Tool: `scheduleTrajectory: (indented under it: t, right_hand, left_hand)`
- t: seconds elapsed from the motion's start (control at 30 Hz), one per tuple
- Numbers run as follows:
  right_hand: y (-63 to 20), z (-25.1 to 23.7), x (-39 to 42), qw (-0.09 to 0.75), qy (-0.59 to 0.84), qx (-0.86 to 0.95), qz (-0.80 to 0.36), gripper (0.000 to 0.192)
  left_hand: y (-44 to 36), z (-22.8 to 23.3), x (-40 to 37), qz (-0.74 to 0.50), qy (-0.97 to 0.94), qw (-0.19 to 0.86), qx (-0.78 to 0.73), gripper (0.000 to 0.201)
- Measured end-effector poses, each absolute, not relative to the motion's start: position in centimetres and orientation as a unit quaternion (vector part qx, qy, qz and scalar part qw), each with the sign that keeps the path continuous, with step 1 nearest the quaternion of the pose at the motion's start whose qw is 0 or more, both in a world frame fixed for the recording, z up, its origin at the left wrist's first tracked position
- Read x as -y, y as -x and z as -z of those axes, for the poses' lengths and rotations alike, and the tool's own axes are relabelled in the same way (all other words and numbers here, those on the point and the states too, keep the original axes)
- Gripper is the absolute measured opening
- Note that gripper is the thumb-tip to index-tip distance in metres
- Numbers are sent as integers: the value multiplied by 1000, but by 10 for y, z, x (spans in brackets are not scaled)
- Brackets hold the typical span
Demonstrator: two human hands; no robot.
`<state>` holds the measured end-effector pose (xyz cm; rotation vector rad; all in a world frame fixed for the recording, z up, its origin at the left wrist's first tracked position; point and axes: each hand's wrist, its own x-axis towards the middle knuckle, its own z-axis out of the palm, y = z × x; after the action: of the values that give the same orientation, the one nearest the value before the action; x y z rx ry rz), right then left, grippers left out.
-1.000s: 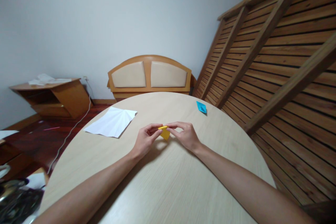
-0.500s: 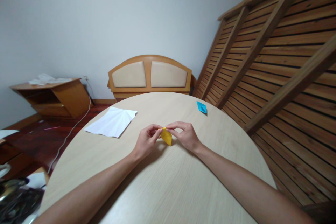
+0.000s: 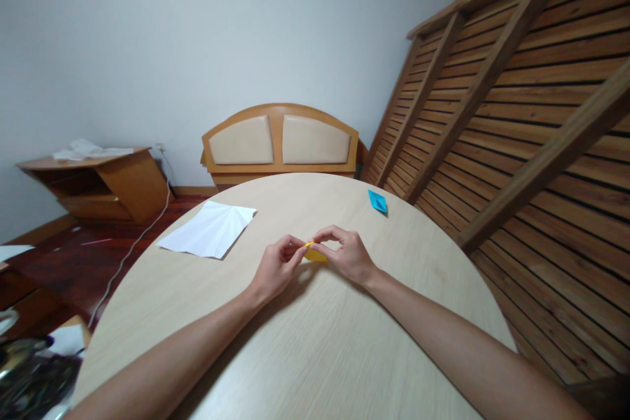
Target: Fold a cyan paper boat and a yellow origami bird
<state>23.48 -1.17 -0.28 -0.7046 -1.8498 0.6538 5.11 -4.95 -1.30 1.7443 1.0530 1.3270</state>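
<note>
Between my two hands, above the middle of the round table (image 3: 315, 354), is a small folded piece of yellow paper (image 3: 316, 255). The fingertips of my left hand (image 3: 279, 267) pinch its left end. My right hand (image 3: 347, 254) pinches it from the right, with thumb and forefinger at its upper edge. The paper's lower part tips away, so only a narrow yellow strip shows below the fingers. A blue folded paper boat (image 3: 377, 201) rests near the far right edge of the table, apart from both hands.
A creased white sheet (image 3: 209, 230) lies on the table's left side. Beyond the far edge stands a padded headboard (image 3: 280, 138). Wooden slats (image 3: 531, 125) lean close by on the right. A low cabinet (image 3: 118, 190) and a white cable (image 3: 135, 243) are at left.
The yellow paper has tilted between my fingers: its flap hung down toward me before and now appears much flatter. My hands have barely shifted.
</note>
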Motion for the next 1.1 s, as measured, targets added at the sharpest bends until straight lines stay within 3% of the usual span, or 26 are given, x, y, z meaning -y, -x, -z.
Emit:
scheduleTrajectory:
  t: [0.73,1.1]
  right_hand:
    - [-236,1,11,502,216,790,-278,16]
    - [-235,-1,12,484,299,766,-298,14]
  left_hand:
    - [-52,12,50,-522,-653,369,-406,33]
    - [-52,10,49,-536,-632,358,-431,37]
